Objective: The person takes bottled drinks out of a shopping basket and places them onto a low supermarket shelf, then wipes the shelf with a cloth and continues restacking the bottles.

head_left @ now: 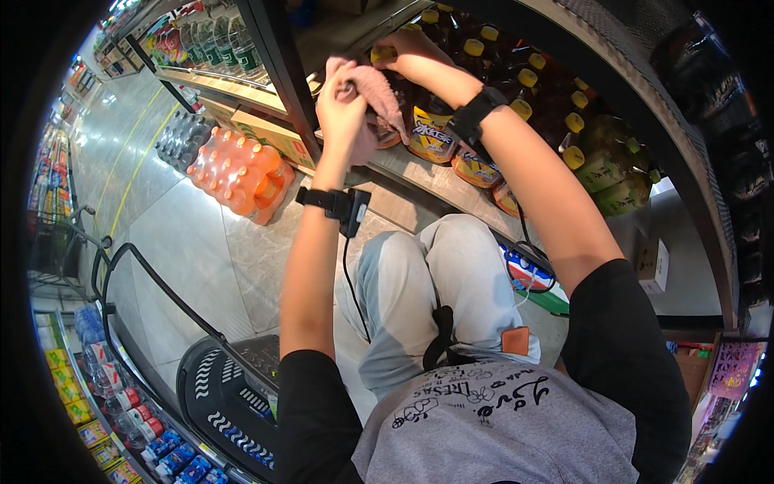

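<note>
My left hand (337,114) is closed on a fluffy pink cloth (377,90), which hangs against a bottle at the front of the low shelf. Just beyond it, my right hand (413,50) reaches in among dark drink bottles and appears closed round the top of one bottle with a yellow cap (382,54). Part of that hand's fingers is hidden in shadow. Beside the cloth stands a dark bottle with a yellow and purple label (432,133), one of several in rows on the wooden shelf (395,165).
A shrink-wrapped pack of orange drinks (242,173) stands on the floor at left, with a dark pack (184,135) behind it. A black shopping basket (222,395) is by my left side. A black shelf post (282,73) rises left of my hands.
</note>
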Available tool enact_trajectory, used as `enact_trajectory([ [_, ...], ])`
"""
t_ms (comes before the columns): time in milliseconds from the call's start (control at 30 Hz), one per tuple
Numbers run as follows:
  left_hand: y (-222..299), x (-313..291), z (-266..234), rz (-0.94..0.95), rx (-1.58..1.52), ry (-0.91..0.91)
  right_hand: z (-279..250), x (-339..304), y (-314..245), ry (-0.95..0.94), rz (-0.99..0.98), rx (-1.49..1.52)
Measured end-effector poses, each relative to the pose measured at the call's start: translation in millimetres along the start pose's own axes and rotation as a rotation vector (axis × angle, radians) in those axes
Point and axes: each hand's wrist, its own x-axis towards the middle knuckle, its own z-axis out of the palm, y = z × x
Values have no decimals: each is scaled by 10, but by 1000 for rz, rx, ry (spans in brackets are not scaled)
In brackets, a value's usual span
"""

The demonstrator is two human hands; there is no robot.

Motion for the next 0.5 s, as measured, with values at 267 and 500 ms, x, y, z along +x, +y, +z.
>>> enact_trajectory([
  [267, 12, -353, 5, 43, 174, -49, 78, 125, 273, 161, 78, -412],
  [500, -220, -433, -175, -196, 69, -16, 216, 64, 107, 210, -89, -273],
])
